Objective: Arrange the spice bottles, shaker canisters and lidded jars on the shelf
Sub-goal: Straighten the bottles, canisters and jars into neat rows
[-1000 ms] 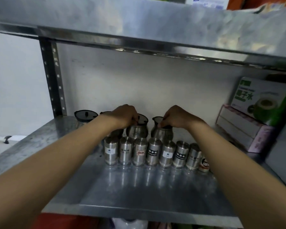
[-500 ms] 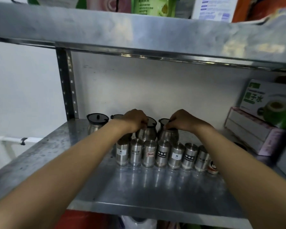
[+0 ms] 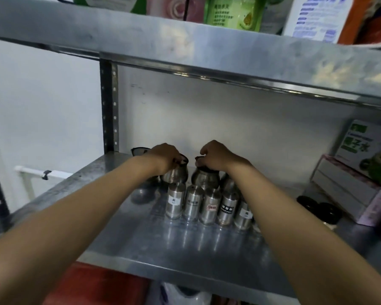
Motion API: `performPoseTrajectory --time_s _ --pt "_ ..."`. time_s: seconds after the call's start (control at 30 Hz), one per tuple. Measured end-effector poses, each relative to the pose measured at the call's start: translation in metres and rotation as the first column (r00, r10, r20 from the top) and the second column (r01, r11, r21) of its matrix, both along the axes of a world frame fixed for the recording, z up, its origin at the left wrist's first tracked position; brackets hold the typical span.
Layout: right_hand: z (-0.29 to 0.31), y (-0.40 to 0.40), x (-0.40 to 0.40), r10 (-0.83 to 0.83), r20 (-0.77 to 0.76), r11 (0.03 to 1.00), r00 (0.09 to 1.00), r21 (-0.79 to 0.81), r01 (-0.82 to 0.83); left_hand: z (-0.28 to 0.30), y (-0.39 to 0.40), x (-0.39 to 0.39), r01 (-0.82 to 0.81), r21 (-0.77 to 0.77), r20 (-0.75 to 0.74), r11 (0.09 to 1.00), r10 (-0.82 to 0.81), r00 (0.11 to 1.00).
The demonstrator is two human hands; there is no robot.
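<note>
A row of several labelled steel shaker canisters [image 3: 209, 205] stands mid-shelf on the steel shelf [image 3: 185, 249]. Behind it sit round-bellied steel lidded jars with dark lids. My left hand [image 3: 165, 158] grips the top of one jar [image 3: 176, 174]. My right hand [image 3: 213, 156] grips the lid of the neighbouring jar [image 3: 204, 177]. Another jar [image 3: 139, 151] shows at the far left, mostly hidden by my left hand. Further canisters are hidden under my right forearm.
A purple-edged box [image 3: 350, 194] and a green-printed carton [image 3: 370, 148] fill the shelf's right end, with two dark round lids [image 3: 319, 209] in front. An upright post [image 3: 109, 106] stands at the back left. The upper shelf [image 3: 207, 40] carries packets close overhead.
The view has shifted so the shelf contents sit further right and lower. Both hands stay on the two jars at the back, which now stand slightly apart.
</note>
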State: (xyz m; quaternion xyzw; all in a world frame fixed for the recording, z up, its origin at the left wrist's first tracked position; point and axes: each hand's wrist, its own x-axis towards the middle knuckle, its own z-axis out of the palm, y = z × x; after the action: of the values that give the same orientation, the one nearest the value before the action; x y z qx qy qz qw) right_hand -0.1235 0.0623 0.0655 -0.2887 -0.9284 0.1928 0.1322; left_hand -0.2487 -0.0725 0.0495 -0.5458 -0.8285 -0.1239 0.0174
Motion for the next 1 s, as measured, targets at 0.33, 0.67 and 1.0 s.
performPoseTrajectory --time_s 0.33,0.67,1.0 --pt "-0.007 0.002 -0.006 -0.031 0.061 0.996 0.998 0.082 0.026 -0.008 0.007 -0.005 0.048 0.126 0.013 0.991 -0.051 0.999" --pt "-0.007 -0.007 -0.004 -0.056 0.010 0.998 0.998 0.007 0.056 -0.008 -0.002 0.005 0.089 0.127 0.121 0.988 -0.105 0.987" --pt "-0.001 -0.033 -0.014 0.066 -0.002 0.996 0.998 -0.054 -0.066 -0.013 -0.041 -0.028 -0.098 0.063 -0.095 0.993 0.104 0.990"
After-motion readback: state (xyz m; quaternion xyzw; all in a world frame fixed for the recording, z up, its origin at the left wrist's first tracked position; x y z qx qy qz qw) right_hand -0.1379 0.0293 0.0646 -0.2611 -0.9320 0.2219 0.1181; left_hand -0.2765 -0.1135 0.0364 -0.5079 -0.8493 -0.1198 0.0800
